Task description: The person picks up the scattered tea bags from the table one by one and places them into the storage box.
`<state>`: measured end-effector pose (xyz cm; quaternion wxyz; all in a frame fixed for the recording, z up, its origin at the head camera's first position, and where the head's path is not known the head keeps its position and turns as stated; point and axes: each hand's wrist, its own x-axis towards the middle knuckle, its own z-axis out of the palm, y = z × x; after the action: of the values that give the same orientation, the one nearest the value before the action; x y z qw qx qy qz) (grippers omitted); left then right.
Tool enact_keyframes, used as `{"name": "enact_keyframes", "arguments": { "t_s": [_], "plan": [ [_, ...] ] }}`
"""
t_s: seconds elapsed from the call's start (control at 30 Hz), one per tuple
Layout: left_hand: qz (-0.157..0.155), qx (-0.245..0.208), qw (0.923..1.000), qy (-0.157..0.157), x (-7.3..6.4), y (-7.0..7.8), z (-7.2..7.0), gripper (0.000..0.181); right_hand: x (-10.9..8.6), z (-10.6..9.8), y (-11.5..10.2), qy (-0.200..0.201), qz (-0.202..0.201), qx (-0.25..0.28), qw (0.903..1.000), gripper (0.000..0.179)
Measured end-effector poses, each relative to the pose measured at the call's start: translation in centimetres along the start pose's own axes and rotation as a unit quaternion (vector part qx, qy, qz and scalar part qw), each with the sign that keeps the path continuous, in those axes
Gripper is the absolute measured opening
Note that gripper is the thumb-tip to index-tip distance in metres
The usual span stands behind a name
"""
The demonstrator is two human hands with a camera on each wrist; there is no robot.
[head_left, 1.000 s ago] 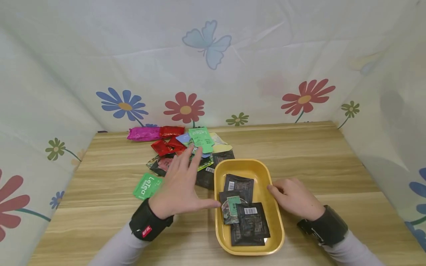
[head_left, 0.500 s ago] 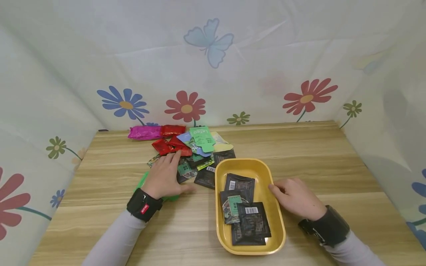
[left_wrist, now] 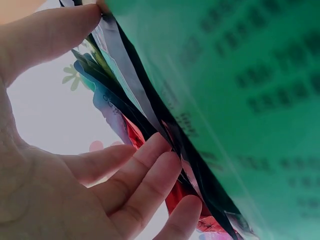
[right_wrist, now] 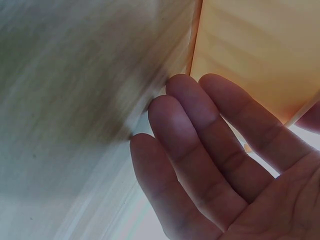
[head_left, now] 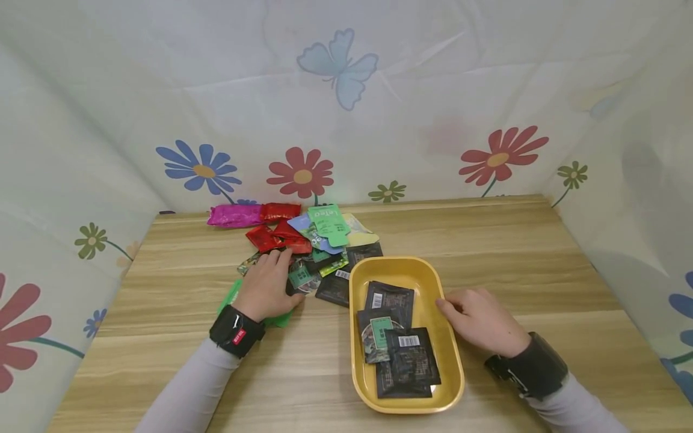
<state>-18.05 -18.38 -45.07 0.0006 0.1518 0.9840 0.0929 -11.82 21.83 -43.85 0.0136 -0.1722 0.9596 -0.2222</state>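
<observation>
My left hand (head_left: 265, 285) is at the near left side of a pile of tea sachets, over a green LeTea packet (head_left: 278, 320). In the left wrist view its bent fingertips touch the edges of dark sachets (left_wrist: 135, 100), with the thumb apart from the fingers. A black sachet with a green label (head_left: 303, 276) lies beside the thumb. My right hand (head_left: 482, 319) holds the right rim of a yellow tray (head_left: 400, 270); in the right wrist view its fingers (right_wrist: 175, 125) lie against the outer wall. Several black sachets (head_left: 411, 361) overlap inside the tray.
Behind the left hand lie red packets (head_left: 264, 239), a long magenta packet (head_left: 235, 215), a light green packet (head_left: 329, 222) and a yellow sachet (head_left: 361, 239). The wooden table (head_left: 514, 240) ends at a flower-printed curtain (head_left: 422, 108).
My left hand has moved left and down from above the pile to its near left side, covering much of the green packet. The right hand and tray stay in place.
</observation>
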Motion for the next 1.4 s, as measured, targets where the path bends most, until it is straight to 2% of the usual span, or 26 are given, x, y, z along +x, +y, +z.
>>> {"name": "enact_keyframes", "arguments": {
  "t_s": [0.23, 0.57, 0.87, 1.07, 1.23, 1.4],
  "plan": [
    [0.015, 0.028, 0.9995, 0.003, -0.1, 0.2, -0.2, 0.101, 0.0, 0.0, 0.0, -0.001, 0.005, -0.001, 1.0000, 0.039],
    [0.019, 0.063, 0.9978, 0.006, -0.3, 0.4, -0.2, 0.092, 0.1, 0.0, 0.0, -0.001, 0.008, -0.004, 1.0000, 0.039],
    [0.034, 0.080, 0.9952, 0.043, -0.3, 0.6, 0.4, 0.082, 0.0, 0.1, 0.0, 0.004, 0.002, -0.002, 1.0000, 0.038],
    [0.038, 0.086, 0.9944, 0.048, -0.2, 0.7, 0.2, 0.077, -0.1, 0.1, 0.0, 0.007, 0.003, 0.002, 1.0000, 0.038],
    [0.034, 0.094, 0.9937, 0.050, -0.6, 0.3, -0.8, 0.077, -0.1, 0.1, -0.1, 0.005, 0.004, 0.002, 1.0000, 0.038],
    [0.016, 0.086, 0.9952, 0.044, -1.4, 0.0, -3.1, 0.076, 0.0, 0.1, -0.1, 0.002, 0.005, 0.001, 1.0000, 0.038]
  ]
}}
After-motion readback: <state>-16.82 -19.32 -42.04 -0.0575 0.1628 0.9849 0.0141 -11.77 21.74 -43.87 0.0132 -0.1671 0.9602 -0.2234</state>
